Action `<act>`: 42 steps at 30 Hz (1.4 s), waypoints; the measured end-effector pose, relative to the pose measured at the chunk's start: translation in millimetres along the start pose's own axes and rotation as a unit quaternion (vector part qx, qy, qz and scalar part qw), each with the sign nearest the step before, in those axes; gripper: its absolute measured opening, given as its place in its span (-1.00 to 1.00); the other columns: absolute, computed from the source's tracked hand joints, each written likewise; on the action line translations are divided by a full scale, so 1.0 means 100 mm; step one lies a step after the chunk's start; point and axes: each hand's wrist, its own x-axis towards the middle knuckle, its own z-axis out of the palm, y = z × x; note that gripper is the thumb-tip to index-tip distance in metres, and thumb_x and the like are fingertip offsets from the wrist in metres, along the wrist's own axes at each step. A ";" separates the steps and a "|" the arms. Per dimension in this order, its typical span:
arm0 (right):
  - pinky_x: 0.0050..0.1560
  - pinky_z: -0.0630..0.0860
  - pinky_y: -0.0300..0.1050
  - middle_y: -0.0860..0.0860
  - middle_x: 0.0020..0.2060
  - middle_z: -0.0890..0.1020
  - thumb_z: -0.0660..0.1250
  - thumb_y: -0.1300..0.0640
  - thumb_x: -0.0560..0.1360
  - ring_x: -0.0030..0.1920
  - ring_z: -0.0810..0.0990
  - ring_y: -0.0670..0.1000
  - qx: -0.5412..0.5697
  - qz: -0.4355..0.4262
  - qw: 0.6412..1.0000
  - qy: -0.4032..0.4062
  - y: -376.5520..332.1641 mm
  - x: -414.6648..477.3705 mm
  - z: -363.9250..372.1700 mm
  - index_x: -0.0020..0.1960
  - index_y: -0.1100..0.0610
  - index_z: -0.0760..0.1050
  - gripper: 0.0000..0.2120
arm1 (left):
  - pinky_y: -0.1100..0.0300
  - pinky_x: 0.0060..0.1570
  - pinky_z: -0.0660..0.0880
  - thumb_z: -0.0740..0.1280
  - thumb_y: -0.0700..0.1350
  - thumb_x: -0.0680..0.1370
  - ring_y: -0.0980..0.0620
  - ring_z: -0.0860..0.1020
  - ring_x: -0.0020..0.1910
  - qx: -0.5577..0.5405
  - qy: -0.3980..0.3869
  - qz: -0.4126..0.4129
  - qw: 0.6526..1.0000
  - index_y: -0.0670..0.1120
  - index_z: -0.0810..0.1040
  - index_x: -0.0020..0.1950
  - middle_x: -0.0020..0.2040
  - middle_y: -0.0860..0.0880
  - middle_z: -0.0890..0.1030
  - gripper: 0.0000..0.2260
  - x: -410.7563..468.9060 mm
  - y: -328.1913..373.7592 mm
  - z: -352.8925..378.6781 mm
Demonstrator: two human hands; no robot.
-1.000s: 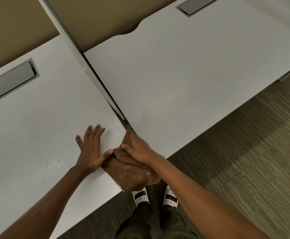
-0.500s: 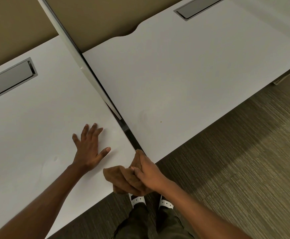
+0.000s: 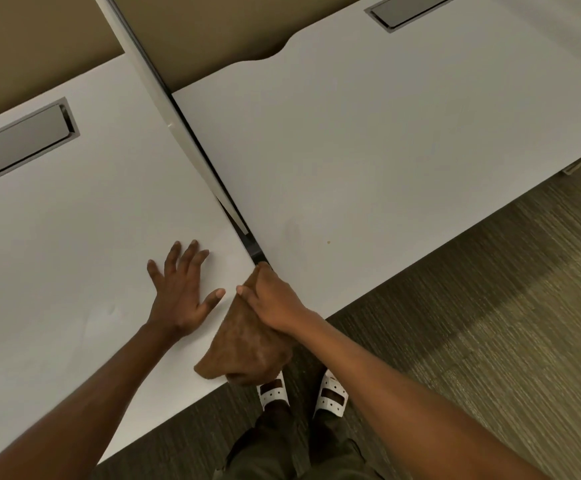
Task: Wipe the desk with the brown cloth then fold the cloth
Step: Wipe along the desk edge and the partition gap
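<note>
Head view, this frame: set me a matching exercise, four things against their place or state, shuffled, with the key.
Things:
1. left hand
2. right hand
3. brown cloth
4. sandals

States:
A. on the carpet below the desk edge
B. flat on the desk, fingers spread
C. bunched at the desk's front corner, partly over the edge
D. gripping the cloth's upper end

Pairs: 1-B, 2-D, 3-C, 4-A

Striped grey-brown carpet (image 3: 490, 323), tan partition wall (image 3: 213, 36), soft indoor light

Soft, even light; wide-angle edge distortion
</note>
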 end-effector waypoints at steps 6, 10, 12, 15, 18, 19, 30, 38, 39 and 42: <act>0.24 0.43 0.10 0.21 0.33 0.45 0.19 -0.13 0.60 0.27 0.49 0.22 -0.021 -0.015 0.999 0.019 -0.26 0.41 -0.09 0.44 0.27 0.19 -0.40 | -0.42 0.37 -0.13 -0.15 0.45 0.44 -0.16 -0.01 0.55 0.003 0.003 0.001 1.000 -0.05 0.22 0.48 0.55 -0.11 0.16 -0.20 0.03 -0.04 0.03; 0.19 0.47 0.11 0.21 0.24 0.50 0.20 -0.12 0.59 0.20 0.52 0.21 -0.027 -0.020 0.999 0.024 -0.40 0.66 -0.13 0.35 0.27 0.28 -0.47 | -0.42 0.36 -0.10 -0.11 0.43 0.45 -0.15 0.00 0.54 -0.001 0.006 0.001 1.000 -0.07 0.23 0.47 0.54 -0.12 0.19 -0.22 0.03 -0.05 0.04; 0.16 0.48 0.14 0.18 0.18 0.54 0.21 -0.12 0.59 0.15 0.55 0.20 -0.019 -0.021 0.999 0.027 -0.46 0.76 -0.14 0.26 0.25 0.35 -0.53 | -0.42 0.36 -0.12 -0.10 0.43 0.44 -0.15 0.01 0.54 -0.004 0.008 -0.004 1.000 -0.08 0.23 0.47 0.54 -0.12 0.20 -0.21 0.04 -0.06 0.05; 0.12 0.49 0.11 0.14 0.11 0.56 0.22 -0.12 0.58 0.10 0.57 0.17 -0.016 -0.023 0.999 0.031 -0.51 0.86 -0.14 0.15 0.21 0.41 -0.61 | -0.41 0.37 -0.13 -0.11 0.43 0.45 -0.14 0.02 0.54 -0.003 0.011 -0.006 1.000 -0.09 0.23 0.47 0.54 -0.11 0.20 -0.21 0.04 -0.08 0.07; 0.12 0.49 0.11 0.11 0.08 0.57 0.22 -0.13 0.57 0.08 0.57 0.16 -0.012 -0.017 0.999 0.032 -0.50 0.87 -0.12 0.15 0.16 0.40 -0.64 | -0.40 0.37 -0.14 -0.13 0.44 0.46 -0.13 0.01 0.54 -0.009 0.014 -0.004 1.000 -0.07 0.22 0.47 0.54 -0.10 0.21 -0.22 0.04 -0.10 0.08; 0.13 0.49 0.12 0.12 0.10 0.56 0.22 -0.13 0.57 0.09 0.57 0.16 -0.011 -0.013 0.999 0.031 -0.49 0.86 -0.12 0.18 0.16 0.37 -0.61 | -0.40 0.38 -0.15 -0.13 0.44 0.46 -0.13 0.01 0.54 -0.013 0.017 -0.005 1.000 -0.07 0.23 0.47 0.54 -0.10 0.21 -0.22 0.03 -0.11 0.09; 0.15 0.50 0.11 0.07 0.09 0.54 0.16 -0.11 0.60 0.07 0.55 0.12 -0.011 -0.012 1.000 0.020 -0.24 0.39 -0.07 0.25 0.12 0.30 -0.64 | -0.36 0.40 -0.16 -0.18 0.43 0.45 -0.11 -0.01 0.55 -0.040 0.042 0.004 0.998 -0.11 0.26 0.46 0.54 -0.10 0.20 -0.18 0.00 -0.10 0.06; 0.10 0.53 0.02 -0.04 -0.02 0.50 0.12 -0.14 0.61 -0.04 0.55 -0.01 -0.010 -0.017 1.000 0.007 0.10 -0.08 0.04 0.15 0.01 0.28 -0.75 | -0.35 0.41 -0.15 -0.13 0.40 0.48 -0.09 -0.01 0.55 -0.028 0.047 0.002 0.999 -0.08 0.25 0.46 0.54 -0.08 0.20 -0.25 0.00 -0.14 0.11; 0.10 0.52 -0.01 -0.05 -0.01 0.49 0.11 -0.14 0.62 -0.03 0.54 -0.03 -0.007 -0.013 1.000 0.004 0.13 -0.13 0.05 0.19 0.02 0.29 -0.73 | -0.36 0.41 -0.15 -0.12 0.39 0.49 -0.10 0.00 0.55 -0.026 0.047 0.002 0.999 -0.08 0.24 0.46 0.54 -0.08 0.20 -0.26 0.01 -0.15 0.12; 0.05 0.45 -0.11 -0.09 -0.02 0.46 0.11 -0.15 0.62 -0.03 0.52 -0.04 -0.004 -0.004 1.000 0.005 0.23 -0.28 0.09 0.25 0.03 0.27 -0.67 | -0.35 0.41 -0.16 -0.11 0.38 0.50 -0.09 0.00 0.55 -0.022 0.049 0.003 0.999 -0.08 0.24 0.46 0.54 -0.08 0.20 -0.29 0.01 -0.15 0.13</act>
